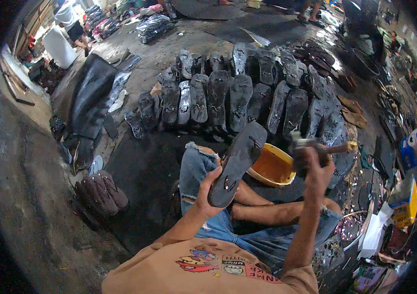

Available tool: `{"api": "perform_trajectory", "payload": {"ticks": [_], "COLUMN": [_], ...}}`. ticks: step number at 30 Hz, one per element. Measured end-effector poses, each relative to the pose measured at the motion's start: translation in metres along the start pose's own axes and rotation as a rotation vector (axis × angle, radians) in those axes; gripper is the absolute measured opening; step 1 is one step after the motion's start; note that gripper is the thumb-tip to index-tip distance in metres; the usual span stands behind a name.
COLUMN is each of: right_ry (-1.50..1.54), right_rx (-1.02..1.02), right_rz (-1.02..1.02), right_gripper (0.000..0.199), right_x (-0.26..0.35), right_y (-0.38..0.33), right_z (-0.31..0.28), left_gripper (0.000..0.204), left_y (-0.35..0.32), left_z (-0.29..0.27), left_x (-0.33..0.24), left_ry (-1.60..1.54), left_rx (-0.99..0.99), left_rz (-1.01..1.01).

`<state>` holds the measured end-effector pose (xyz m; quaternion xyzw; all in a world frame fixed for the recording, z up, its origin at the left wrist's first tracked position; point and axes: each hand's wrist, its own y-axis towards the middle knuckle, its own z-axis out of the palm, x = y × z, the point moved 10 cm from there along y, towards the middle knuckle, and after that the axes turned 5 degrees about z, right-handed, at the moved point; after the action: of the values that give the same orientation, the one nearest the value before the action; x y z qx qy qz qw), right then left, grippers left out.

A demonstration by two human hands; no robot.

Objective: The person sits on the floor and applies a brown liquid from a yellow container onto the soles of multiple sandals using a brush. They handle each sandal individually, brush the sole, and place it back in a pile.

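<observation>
My left hand (pixel 207 192) grips a black flip-flop sole (pixel 239 161) near its lower end, thumb on the top face. The sole is tilted over my crossed legs, and small strap ends or knots show on it. To its right, my raised right hand (pixel 320 164) is closed around a dark tool with a wooden handle (pixel 338 148). Motion blurs the tool, so its exact kind does not show. The handle sticks out to the right. Between my hands and just beyond my legs sits a yellow tub (pixel 272 166) with amber-brown contents.
Ahead of me, many black flip-flops (pixel 208 98) stand propped in rows. Brown footwear (pixel 101 192) lies at the left, below a black sheet (pixel 91 95). At the right are a yellow box (pixel 404 203) and scattered scraps. Other people (pixel 69 22) are in the background.
</observation>
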<state>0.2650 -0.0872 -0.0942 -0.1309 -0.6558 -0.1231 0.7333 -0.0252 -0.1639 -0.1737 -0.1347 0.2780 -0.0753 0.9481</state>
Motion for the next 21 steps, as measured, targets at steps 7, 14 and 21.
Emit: {"api": "perform_trajectory", "payload": {"ticks": [7,14,21], "right_ry": [-0.479,-0.416,-0.548], "right_rx": [0.017,0.055,0.041], "right_rz": [-0.790,-0.483,-0.551], "right_gripper": [0.024,0.027,0.028], "right_x": [0.079,0.043,0.086], "right_y": [-0.035,-0.071,-0.047], "right_z": [0.077,0.048,0.043], "left_gripper": [0.042,0.039,0.048], "left_y": [-0.014,-0.008,-0.011], "left_z": [0.010,0.018,0.038], "left_x": [0.042,0.026,0.039], "left_ry": [0.052,-0.071,-0.023], "left_rx": [0.121,0.148,0.293], "left_rz": [-0.236,-0.147,-0.237]}}
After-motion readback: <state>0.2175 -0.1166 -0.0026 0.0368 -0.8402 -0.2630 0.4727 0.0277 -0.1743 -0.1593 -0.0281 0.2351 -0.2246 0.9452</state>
